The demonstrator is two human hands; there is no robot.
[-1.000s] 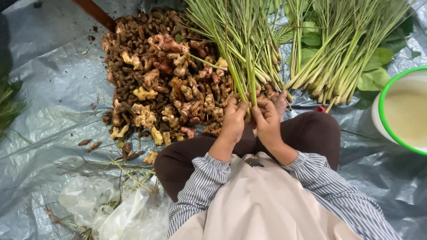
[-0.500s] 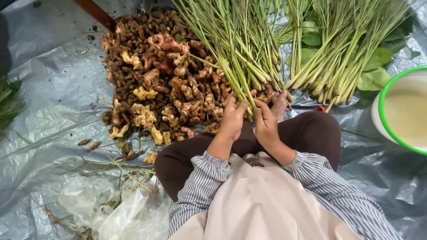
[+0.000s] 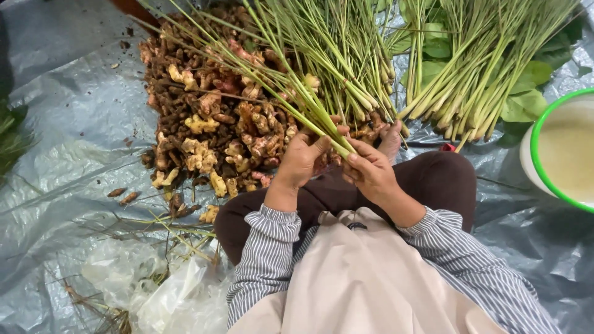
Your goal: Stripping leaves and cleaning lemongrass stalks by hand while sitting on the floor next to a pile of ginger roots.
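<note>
Nearest: cream apron (image 3: 365, 278) over lap, striped sleeves (image 3: 266, 247), dark trousers (image 3: 433, 179). Person sits cross-legged on grey plastic sheet (image 3: 55, 185), w/ everything in arm's reach, so no leaning needed.

Near left: crumpled clear plastic bag (image 3: 154, 291) plus dry trimmings (image 3: 124, 222) on the sheet, prob. waste pushed aside, away from clean produce.

Hands, centre, just above knees. Left hand (image 3: 301, 158) curled around the butt end of a lemongrass stalk (image 3: 309, 114), thumb on top, fingers closed under it. Right hand (image 3: 369, 170) closed too, thumb and forefinger pinching the pale base of the same stalk. Two-hand grip at the thick end looks like steadying w/ left while right works the outer layer at the base; can't tell if anything is actually peeling off. Stalk runs up and far-left from the hands, leaf end lying across the root pile.

Beyond hands: bare toes (image 3: 391, 139) poke out by the stalk bases. Lemongrass heap (image 3: 346, 68) lies bases toward the person, so the ends come to hand first. Far left of it, big pile of ginger-like rhizomes (image 3: 210, 117), soil-dark and yellow, touching the heap.

Far right: second lemongrass bundle (image 3: 470, 80), apart from the first, lying on broad green leaves (image 3: 526, 105). Right edge: green-rimmed white bowl (image 3: 560, 151), pale contents, unclear what.
</note>
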